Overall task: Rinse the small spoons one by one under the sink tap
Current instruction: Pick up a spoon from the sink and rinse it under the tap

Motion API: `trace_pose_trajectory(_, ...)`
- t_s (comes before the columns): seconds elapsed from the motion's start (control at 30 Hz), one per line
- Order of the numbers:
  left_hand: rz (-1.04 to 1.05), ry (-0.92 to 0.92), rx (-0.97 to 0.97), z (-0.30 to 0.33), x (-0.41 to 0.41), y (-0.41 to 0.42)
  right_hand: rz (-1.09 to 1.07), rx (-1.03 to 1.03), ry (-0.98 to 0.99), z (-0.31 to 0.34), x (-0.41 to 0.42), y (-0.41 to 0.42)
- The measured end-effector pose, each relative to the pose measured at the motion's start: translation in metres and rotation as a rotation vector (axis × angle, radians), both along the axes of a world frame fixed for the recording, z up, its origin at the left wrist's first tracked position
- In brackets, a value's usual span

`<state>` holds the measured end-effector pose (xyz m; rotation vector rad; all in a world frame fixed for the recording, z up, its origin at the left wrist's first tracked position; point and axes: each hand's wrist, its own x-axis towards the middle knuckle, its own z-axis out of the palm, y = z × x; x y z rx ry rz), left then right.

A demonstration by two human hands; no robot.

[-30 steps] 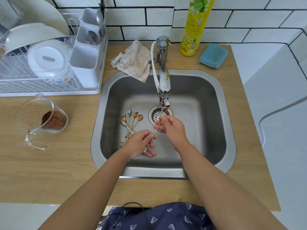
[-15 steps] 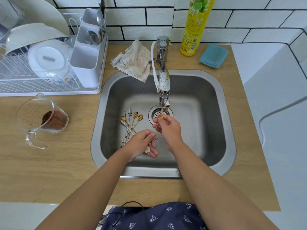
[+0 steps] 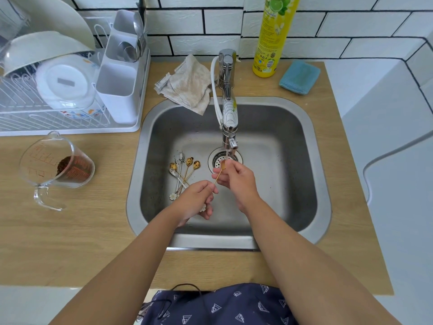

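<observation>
Pinching a thin gold-handled small spoon (image 3: pixel 219 175), the left hand (image 3: pixel 196 199) holds its lower stem while the right hand (image 3: pixel 235 178) grips its bowl under the chrome sink tap (image 3: pixel 228 113). Other small gold spoons (image 3: pixel 185 171) lie just left in the steel sink (image 3: pixel 293 160).

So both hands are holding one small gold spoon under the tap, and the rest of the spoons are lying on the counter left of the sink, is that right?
Not quite. The head view shows both hands, left and right, holding one gold spoon under the tap, but the other spoons lie inside the sink, left of the drain, not on the counter.
</observation>
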<state>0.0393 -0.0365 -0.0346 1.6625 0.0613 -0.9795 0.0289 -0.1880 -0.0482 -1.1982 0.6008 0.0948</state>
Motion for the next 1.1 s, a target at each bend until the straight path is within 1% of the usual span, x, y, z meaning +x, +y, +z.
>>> trace_pose_trajectory(0.1,0.064,0.117,-0.075,0.004,0.004,0.002,0.015,0.232,0.014,0.002,0.003,-0.003)
trace_pose_trajectory(0.17,0.072,0.160,-0.109,0.006,0.005,0.002,-0.004,0.300,0.023,0.003,0.003,-0.005)
trace_pose_trajectory(0.23,0.055,0.148,-0.098,0.006,0.004,0.001,-0.033,0.287,0.043,0.004,0.003,-0.006)
trace_pose_trajectory(0.37,-0.018,0.090,-0.051,0.002,0.002,0.003,0.020,0.142,0.067,0.000,0.002,-0.006)
trace_pose_trajectory(0.6,0.005,0.055,-0.029,-0.004,0.002,0.002,0.109,0.198,0.015,-0.004,0.002,-0.012)
trace_pose_trajectory(0.7,0.047,-0.057,0.037,-0.006,0.008,-0.009,0.032,0.182,-0.010,-0.006,0.003,-0.015)
trace_pose_trajectory(0.8,0.003,-0.293,0.120,-0.005,0.022,-0.031,-0.154,0.208,-0.030,-0.006,0.004,-0.022)
trace_pose_trajectory(0.87,-0.043,-0.406,0.154,-0.003,0.030,-0.048,-0.251,0.231,-0.039,-0.007,0.004,-0.029)
trace_pose_trajectory(0.97,-0.034,-0.476,0.193,-0.002,0.040,-0.066,-0.308,0.232,-0.033,-0.006,0.004,-0.036)
trace_pose_trajectory(1.03,-0.048,-0.529,0.242,-0.001,0.045,-0.069,-0.329,0.270,-0.031,-0.004,0.004,-0.039)
trace_pose_trajectory(1.1,-0.038,-0.560,0.238,-0.002,0.048,-0.063,-0.358,0.314,-0.041,-0.004,0.003,-0.040)
